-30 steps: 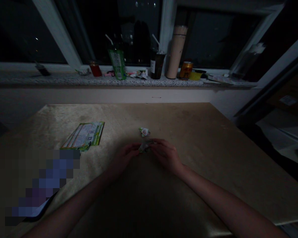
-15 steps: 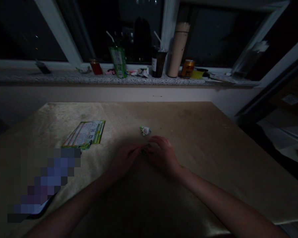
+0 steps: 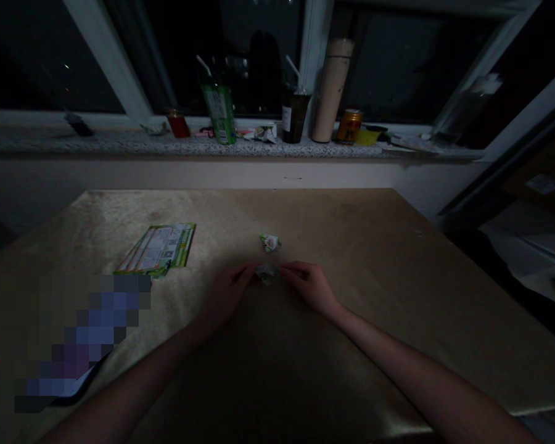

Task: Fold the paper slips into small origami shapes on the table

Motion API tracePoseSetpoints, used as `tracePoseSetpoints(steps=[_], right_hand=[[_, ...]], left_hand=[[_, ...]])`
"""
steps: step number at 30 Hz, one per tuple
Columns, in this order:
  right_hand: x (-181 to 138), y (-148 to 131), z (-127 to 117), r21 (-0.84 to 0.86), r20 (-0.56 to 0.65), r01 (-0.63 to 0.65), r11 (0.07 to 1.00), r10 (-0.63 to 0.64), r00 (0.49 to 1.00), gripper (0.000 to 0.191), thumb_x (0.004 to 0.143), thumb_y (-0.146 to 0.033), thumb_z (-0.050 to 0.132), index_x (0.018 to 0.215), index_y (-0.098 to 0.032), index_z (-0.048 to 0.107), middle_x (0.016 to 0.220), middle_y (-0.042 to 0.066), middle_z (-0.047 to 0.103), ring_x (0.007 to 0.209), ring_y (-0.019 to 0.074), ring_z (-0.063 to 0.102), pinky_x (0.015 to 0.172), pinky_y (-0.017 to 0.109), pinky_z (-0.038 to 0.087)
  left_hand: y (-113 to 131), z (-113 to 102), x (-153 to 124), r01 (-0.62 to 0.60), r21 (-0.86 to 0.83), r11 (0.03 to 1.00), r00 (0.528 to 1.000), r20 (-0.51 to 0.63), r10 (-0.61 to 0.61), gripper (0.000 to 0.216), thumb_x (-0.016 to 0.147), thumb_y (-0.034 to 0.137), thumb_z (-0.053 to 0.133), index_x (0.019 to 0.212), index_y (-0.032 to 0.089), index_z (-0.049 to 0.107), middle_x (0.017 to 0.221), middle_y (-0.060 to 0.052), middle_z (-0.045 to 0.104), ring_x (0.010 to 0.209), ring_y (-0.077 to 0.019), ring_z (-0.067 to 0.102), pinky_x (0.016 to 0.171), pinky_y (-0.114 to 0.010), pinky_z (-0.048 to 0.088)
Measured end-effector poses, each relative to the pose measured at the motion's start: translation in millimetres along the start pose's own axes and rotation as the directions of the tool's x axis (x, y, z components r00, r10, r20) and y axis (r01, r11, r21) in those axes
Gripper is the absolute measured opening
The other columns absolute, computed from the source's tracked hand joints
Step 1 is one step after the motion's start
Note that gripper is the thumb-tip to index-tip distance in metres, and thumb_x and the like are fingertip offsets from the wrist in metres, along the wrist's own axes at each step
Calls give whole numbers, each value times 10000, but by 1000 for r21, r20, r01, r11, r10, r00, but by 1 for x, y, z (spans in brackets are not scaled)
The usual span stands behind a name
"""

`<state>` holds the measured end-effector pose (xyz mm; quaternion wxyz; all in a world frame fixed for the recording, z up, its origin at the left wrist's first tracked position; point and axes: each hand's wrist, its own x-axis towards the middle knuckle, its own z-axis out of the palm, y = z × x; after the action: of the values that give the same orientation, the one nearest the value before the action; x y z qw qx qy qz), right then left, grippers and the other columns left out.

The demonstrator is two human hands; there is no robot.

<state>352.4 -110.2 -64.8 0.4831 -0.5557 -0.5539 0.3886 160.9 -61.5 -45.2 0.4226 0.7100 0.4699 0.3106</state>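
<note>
My left hand (image 3: 234, 285) and my right hand (image 3: 309, 282) meet over the middle of the table, fingers closed in a pinch. Between them is a small folded piece of paper (image 3: 267, 272), grey-green and dim, its left edge at my left fingertips and its right edge at my right ones. Just beyond it lies another small folded paper (image 3: 271, 242) with green and white print, touched by neither hand. To the left, several printed green and white sheets (image 3: 166, 246) lie fanned in a stack.
A phone (image 3: 81, 345) with a blurred-out screen lies at the left of the tan-covered table (image 3: 365, 234). Along the stone windowsill (image 3: 134, 143) behind stand a green cup (image 3: 219, 114), a dark drink cup (image 3: 295, 117), a tall flask (image 3: 332, 92) and an orange can (image 3: 350, 126).
My fingers, bunched over the folded paper before, have drawn apart to its two sides. More of the paper now shows between them. The other things lie where they were.
</note>
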Motion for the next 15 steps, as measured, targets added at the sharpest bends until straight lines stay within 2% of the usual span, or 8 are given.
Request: tracePoseSetpoints(steps=[2, 6, 11, 15], right_hand=[[0, 2, 1, 63, 42, -47, 997, 44, 998, 291, 836, -395, 559, 912, -163, 718, 661, 22, 656, 556, 136, 567, 499, 228, 412], [3, 6, 1, 160, 40, -75, 984, 70, 997, 263, 803, -396, 579, 823, -170, 710, 661, 20, 667, 593, 146, 599, 554, 245, 450], [7, 9, 0, 294, 62, -144, 945, 132, 989, 238, 755, -388, 634, 831, -172, 699, 660, 15, 675, 582, 144, 609, 574, 260, 471], [8, 10, 0, 339, 53, -172, 925, 163, 985, 234, 728, -382, 660, 817, -170, 702, 667, 18, 686, 582, 141, 613, 585, 262, 474]], left_hand=[[0, -1, 1, 23, -25, 999, 1000, 5, -23, 356, 874, 429, 504, 1017, 184, 718, 994, -32, 728, 970, -256, 646, 908, -346, 451], [-1, -2, 3, 63, -95, 993, 998, 33, -60, 336, 854, 419, 528, 979, 182, 730, 958, -39, 736, 931, -259, 661, 886, -361, 471], [-6, 0, 5, 99, -210, 973, 994, 59, -89, 329, 844, 409, 540, 1023, 189, 706, 1029, -48, 719, 956, -248, 661, 891, -377, 483], [-9, 0, 5, 125, -283, 951, 991, 83, -106, 318, 827, 379, 558, 1046, 192, 692, 1050, -53, 711, 950, -244, 664, 892, -397, 492]])
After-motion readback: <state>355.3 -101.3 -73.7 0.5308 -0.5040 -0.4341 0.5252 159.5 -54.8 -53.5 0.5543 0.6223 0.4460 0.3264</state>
